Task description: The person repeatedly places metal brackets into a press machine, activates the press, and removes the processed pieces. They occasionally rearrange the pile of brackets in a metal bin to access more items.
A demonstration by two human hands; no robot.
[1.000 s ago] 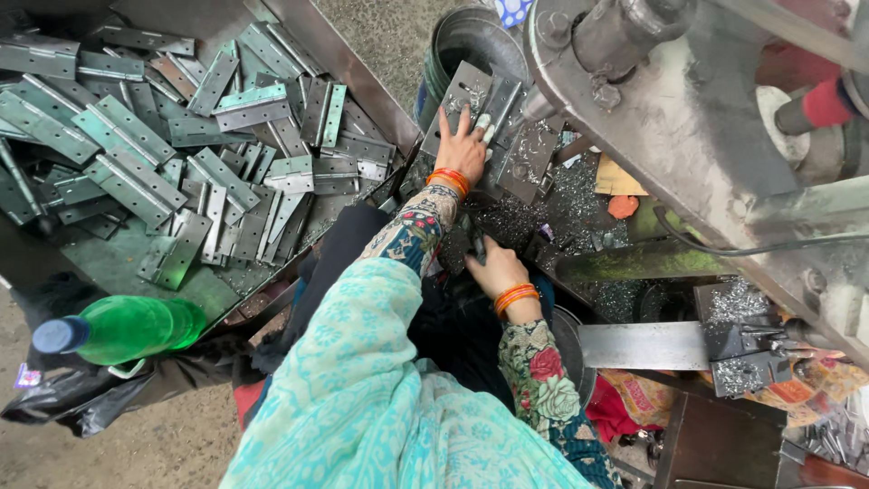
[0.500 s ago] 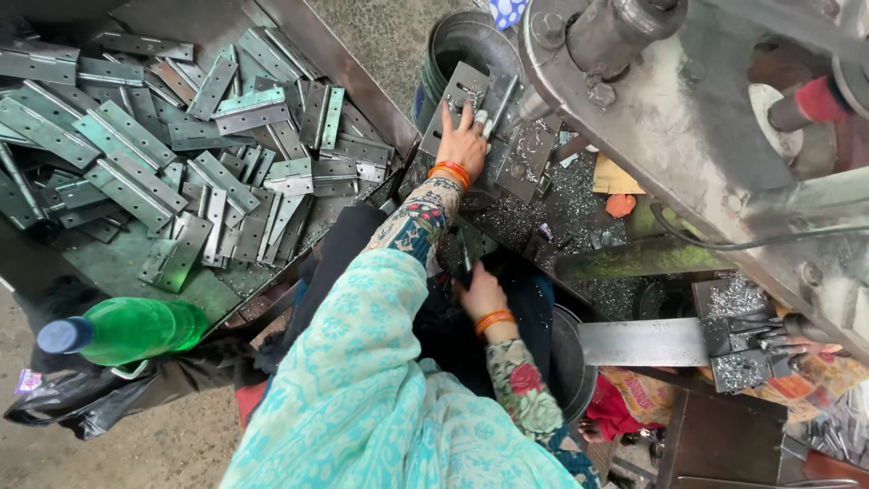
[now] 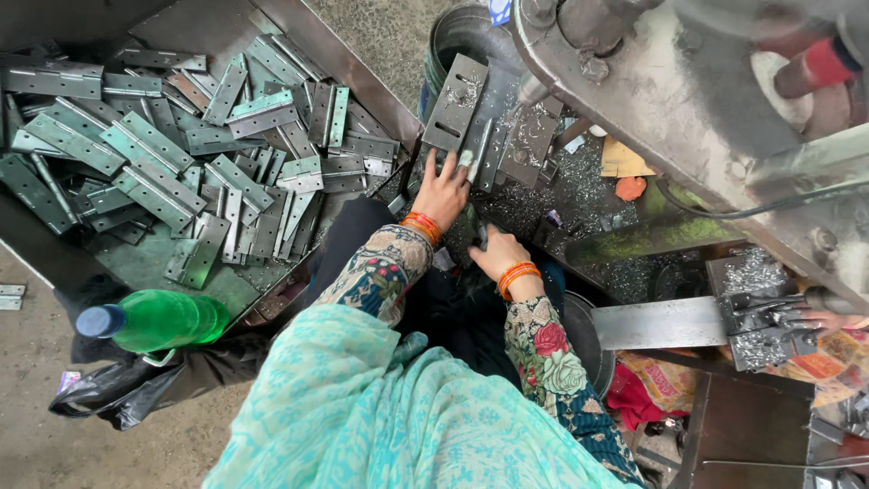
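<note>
Left hand [image 3: 444,192] fingers spread, steadying a flat grey perforated metal plate [image 3: 455,102] at the bench's edge — right hand [image 3: 497,254] fingers hidden, cannot tell.

Hinge pile [image 3: 181,154] lay in tray [image 3: 208,23], left of both hands. Left hand [image 3: 444,186] rested on plates [image 3: 471,122] under machine [image 3: 688,91]. Right hand [image 3: 498,254] sat just right, nearer the body. Bottle [image 3: 154,321] lay below tray.
</note>
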